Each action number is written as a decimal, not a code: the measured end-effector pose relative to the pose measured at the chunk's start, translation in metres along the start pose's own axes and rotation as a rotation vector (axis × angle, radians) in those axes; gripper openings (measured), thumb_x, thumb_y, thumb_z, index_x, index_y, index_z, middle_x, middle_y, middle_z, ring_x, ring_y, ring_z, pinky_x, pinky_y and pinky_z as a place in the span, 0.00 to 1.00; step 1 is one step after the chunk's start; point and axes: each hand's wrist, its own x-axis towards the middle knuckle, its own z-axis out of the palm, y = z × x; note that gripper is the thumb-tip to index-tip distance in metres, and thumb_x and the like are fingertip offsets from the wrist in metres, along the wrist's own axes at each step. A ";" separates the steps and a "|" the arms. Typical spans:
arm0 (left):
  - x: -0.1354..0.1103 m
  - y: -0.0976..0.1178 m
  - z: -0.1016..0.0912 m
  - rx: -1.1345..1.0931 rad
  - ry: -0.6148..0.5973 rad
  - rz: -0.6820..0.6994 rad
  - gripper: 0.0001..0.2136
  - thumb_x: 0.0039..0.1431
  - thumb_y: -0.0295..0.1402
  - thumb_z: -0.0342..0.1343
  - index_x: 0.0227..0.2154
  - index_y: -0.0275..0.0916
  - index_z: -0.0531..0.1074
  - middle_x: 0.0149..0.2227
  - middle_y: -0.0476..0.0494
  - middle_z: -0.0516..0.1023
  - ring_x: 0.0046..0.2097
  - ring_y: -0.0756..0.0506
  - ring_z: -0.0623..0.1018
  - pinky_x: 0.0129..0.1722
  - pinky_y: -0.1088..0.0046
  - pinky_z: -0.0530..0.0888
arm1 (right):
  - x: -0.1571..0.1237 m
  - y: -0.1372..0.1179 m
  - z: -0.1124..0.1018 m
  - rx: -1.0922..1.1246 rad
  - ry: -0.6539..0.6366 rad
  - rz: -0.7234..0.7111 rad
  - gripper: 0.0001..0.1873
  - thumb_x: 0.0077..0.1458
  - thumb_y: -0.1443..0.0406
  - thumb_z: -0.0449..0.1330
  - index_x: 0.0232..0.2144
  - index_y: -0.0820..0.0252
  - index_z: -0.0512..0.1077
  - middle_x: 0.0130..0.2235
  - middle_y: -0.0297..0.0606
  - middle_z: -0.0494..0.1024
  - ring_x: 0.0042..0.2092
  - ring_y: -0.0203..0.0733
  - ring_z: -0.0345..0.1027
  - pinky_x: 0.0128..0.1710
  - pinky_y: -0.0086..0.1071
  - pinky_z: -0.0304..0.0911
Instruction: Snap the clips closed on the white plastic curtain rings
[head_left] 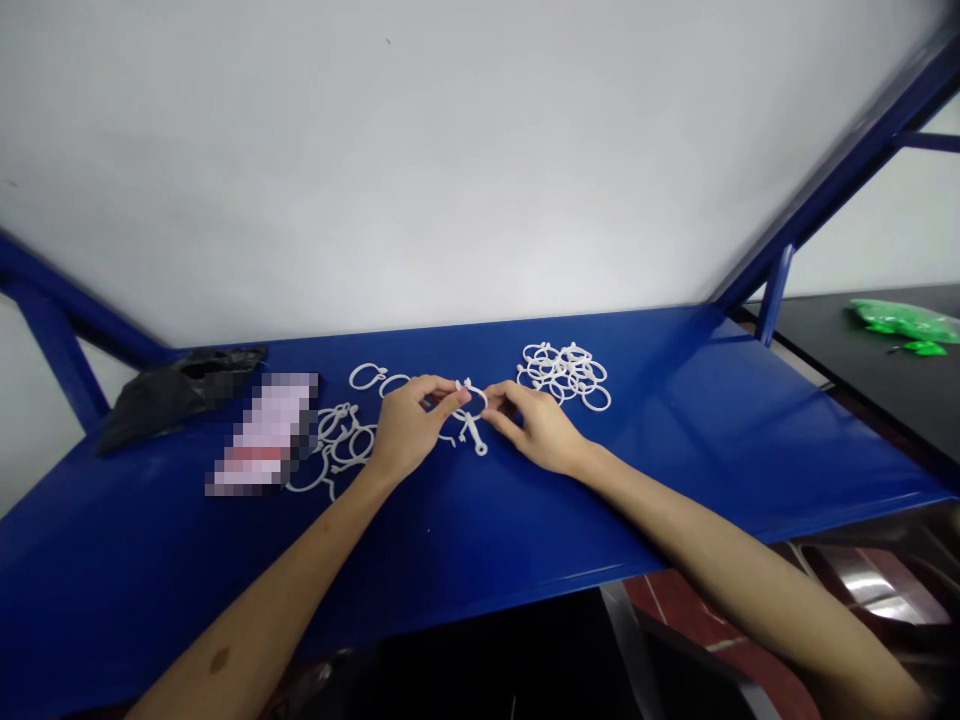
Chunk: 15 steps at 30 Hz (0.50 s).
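My left hand (412, 425) pinches the left side of a white plastic ring (474, 389) between thumb and fingers. My right hand (541, 428) has its thumb and fingertips closed on the ring's right side. A short white piece with a small eyelet (477, 436) hangs down below the ring, above the blue table. Beside my left hand lies a loose group of open white rings (352, 440), partly hidden by that hand. Another pile of white rings (566, 375) lies to the right, beyond my right hand.
A black plastic bag (165, 395) and a blurred-out pinkish object (266, 430) lie at the left of the blue table (480, 540). Blue frame bars (776, 295) rise at both sides before a white wall. Green plastic packaging (904, 322) rests on a dark surface at right.
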 end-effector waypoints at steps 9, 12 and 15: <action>-0.005 -0.004 0.006 -0.047 -0.141 -0.022 0.11 0.58 0.46 0.61 0.33 0.45 0.81 0.32 0.48 0.83 0.29 0.48 0.76 0.33 0.70 0.74 | -0.001 0.002 0.002 0.029 0.117 0.031 0.11 0.66 0.62 0.54 0.49 0.58 0.68 0.35 0.35 0.78 0.34 0.37 0.72 0.37 0.33 0.69; -0.006 -0.004 0.007 -0.028 -0.129 0.027 0.12 0.59 0.46 0.60 0.30 0.44 0.80 0.31 0.48 0.82 0.31 0.47 0.77 0.36 0.69 0.74 | -0.002 0.001 0.003 0.015 0.107 -0.011 0.09 0.68 0.61 0.52 0.46 0.56 0.69 0.38 0.38 0.79 0.37 0.39 0.74 0.39 0.34 0.69; -0.010 -0.004 0.008 0.015 -0.130 0.082 0.12 0.61 0.44 0.58 0.28 0.44 0.78 0.28 0.49 0.80 0.30 0.47 0.77 0.36 0.69 0.73 | -0.005 -0.001 0.004 0.007 0.081 -0.069 0.10 0.70 0.60 0.50 0.43 0.56 0.70 0.41 0.40 0.79 0.40 0.39 0.74 0.41 0.35 0.70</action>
